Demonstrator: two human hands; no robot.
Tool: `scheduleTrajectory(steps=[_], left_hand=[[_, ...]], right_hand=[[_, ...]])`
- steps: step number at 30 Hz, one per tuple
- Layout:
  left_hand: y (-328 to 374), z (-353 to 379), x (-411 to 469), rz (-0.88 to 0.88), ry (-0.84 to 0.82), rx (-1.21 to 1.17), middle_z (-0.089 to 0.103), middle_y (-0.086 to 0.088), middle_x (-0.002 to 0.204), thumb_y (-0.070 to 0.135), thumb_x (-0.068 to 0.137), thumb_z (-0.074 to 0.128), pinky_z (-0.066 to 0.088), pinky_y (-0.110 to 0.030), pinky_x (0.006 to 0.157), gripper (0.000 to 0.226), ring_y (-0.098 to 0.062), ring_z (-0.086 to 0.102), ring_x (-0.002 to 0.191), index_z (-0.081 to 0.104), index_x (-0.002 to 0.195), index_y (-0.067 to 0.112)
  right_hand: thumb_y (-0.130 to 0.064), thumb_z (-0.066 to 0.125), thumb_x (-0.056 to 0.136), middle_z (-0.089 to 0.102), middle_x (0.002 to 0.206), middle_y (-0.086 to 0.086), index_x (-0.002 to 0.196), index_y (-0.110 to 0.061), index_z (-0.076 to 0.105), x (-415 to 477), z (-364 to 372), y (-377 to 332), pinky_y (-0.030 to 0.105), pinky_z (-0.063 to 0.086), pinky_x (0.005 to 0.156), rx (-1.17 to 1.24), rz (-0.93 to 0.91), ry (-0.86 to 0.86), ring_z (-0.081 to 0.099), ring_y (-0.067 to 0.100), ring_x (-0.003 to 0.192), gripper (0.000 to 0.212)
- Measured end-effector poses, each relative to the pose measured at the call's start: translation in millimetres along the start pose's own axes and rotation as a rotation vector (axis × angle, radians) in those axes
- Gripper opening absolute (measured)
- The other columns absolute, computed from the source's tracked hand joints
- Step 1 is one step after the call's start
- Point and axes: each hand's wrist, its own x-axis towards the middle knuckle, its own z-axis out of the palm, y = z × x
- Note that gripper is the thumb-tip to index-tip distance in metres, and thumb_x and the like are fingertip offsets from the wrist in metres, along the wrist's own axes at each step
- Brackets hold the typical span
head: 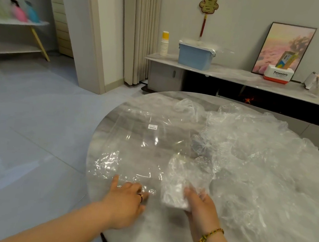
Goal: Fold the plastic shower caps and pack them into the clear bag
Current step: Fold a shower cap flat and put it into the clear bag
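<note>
From the head camera, the clear bag (140, 144) lies flat on the left part of the round marble table (163, 96), its white label (152, 127) facing up and its near edge crinkled just in front of the person. The left hand (126, 194) sits on that near edge with the thumb stretched out and the fingers bent down onto the plastic; whether it pinches a layer or only presses cannot be told. The right hand (203, 203) grasps a folded shower cap (178, 188), a compact pale bundle held just beside the bag's right edge. A loose heap of unfolded caps (260, 152) covers the right of the table. The step in hand looks like loading the bundle. To do it well, the left hand should likely lift only the top layer to open a mouth, while the right keeps the folds squeezed flat and slides the bundle in narrow end first, clear of the heap.
</note>
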Motion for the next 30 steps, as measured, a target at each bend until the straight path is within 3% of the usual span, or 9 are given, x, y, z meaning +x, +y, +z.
scheduleTrajectory(steps=[3, 5, 6, 8, 11, 15, 21, 26, 30], left_hand=[[2.3, 10.5, -15.8, 0.070, 0.043, -0.083, 0.027, 0.003, 0.147, 0.028, 0.101, 0.025, 0.006, -0.038, 0.113, 0.043, -0.015, 0.025, 0.135, 0.026, 0.144, 0.023], [-1.7, 18.0, -23.2, 0.115, 0.068, -0.205, 0.025, 0.004, 0.149, 0.024, 0.101, 0.028, 0.015, -0.027, 0.111, 0.044, -0.016, 0.028, 0.135, 0.026, 0.145, 0.021], [-4.1, 21.1, -25.8, 0.123, 0.074, -0.283, 0.027, 0.004, 0.149, 0.022, 0.101, 0.029, 0.021, -0.023, 0.108, 0.043, -0.017, 0.031, 0.134, 0.029, 0.143, 0.018], [-9.4, 25.0, -31.5, 0.120, 0.108, -0.415, 0.034, 0.000, 0.143, 0.019, 0.101, 0.031, 0.029, -0.019, 0.096, 0.032, -0.018, 0.040, 0.126, 0.042, 0.129, 0.009], [-20.7, 27.9, -34.5, 0.080, 0.252, -0.522, 0.034, 0.008, 0.142, 0.018, 0.101, 0.032, 0.028, -0.012, 0.094, 0.032, -0.012, 0.042, 0.125, 0.048, 0.129, 0.012], [-44.4, 25.3, -30.7, -0.185, 0.490, -0.389, 0.034, 0.014, 0.144, 0.028, 0.101, 0.031, 0.020, -0.015, 0.103, 0.035, -0.010, 0.034, 0.131, 0.051, 0.129, 0.028], [-60.1, 26.4, -26.5, -0.367, 0.351, -0.246, -0.002, 0.004, 0.156, 0.036, 0.100, 0.029, 0.001, -0.032, 0.116, 0.035, -0.017, -0.001, 0.143, 0.048, 0.129, 0.036], [-64.9, 29.2, -27.2, -0.382, 0.226, -0.236, -0.012, -0.001, 0.156, 0.035, 0.100, 0.029, 0.002, -0.037, 0.116, 0.049, -0.019, -0.003, 0.144, 0.015, 0.147, 0.030], [-66.5, 27.5, -28.8, -0.390, 0.289, -0.243, -0.009, 0.004, 0.156, 0.036, 0.098, 0.034, 0.006, -0.033, 0.115, 0.066, -0.015, 0.001, 0.144, -0.008, 0.148, 0.021]], right_hand=[[-0.007, 0.052, 0.091, 0.061, 0.109, 0.006, 0.111, 0.005, 0.054, -7.3, 13.9, 1.6, 0.040, 0.039, 0.103, -0.031, 0.000, -0.053, 0.057, 0.020, 0.104, 0.024], [-0.011, 0.052, 0.091, 0.057, 0.113, 0.003, 0.106, -0.003, 0.055, -9.5, 24.6, 6.3, 0.040, 0.038, 0.104, -0.100, 0.017, -0.073, 0.053, 0.022, 0.109, 0.017], [-0.010, 0.052, 0.091, 0.058, 0.102, 0.004, 0.089, -0.008, 0.054, -10.8, 31.6, 6.2, 0.037, 0.042, 0.097, -0.139, 0.040, -0.078, 0.055, 0.020, 0.097, 0.003], [-0.005, 0.050, 0.091, 0.052, 0.075, 0.001, 0.067, -0.015, 0.043, -8.3, 40.9, 10.7, 0.020, 0.045, 0.073, -0.203, 0.046, -0.087, 0.050, 0.013, 0.071, 0.027], [-0.001, 0.048, 0.092, 0.045, 0.067, -0.004, 0.064, -0.016, 0.038, -8.1, 47.8, 16.9, 0.004, 0.035, 0.046, -0.292, 0.053, -0.097, 0.042, 0.005, 0.061, 0.033], [-0.004, 0.048, 0.091, 0.051, 0.075, -0.001, 0.068, -0.015, 0.042, -3.9, 46.4, 24.0, 0.019, 0.038, 0.063, -0.351, 0.105, -0.072, 0.049, 0.014, 0.073, 0.027], [-0.005, 0.050, 0.090, 0.059, 0.092, 0.005, 0.077, -0.014, 0.050, -4.2, 41.6, 23.8, 0.031, 0.042, 0.080, -0.358, 0.109, -0.086, 0.054, 0.023, 0.092, 0.016], [-0.008, 0.052, 0.089, 0.059, 0.100, 0.007, 0.075, -0.013, 0.048, -1.1, 39.8, 27.9, 0.035, 0.041, 0.087, -0.389, 0.112, -0.076, 0.054, 0.023, 0.095, 0.015], [-0.008, 0.053, 0.089, 0.059, 0.102, 0.007, 0.073, -0.017, 0.046, 0.2, 42.5, 29.6, 0.037, 0.042, 0.092, -0.389, 0.115, -0.072, 0.055, 0.025, 0.100, 0.019]])
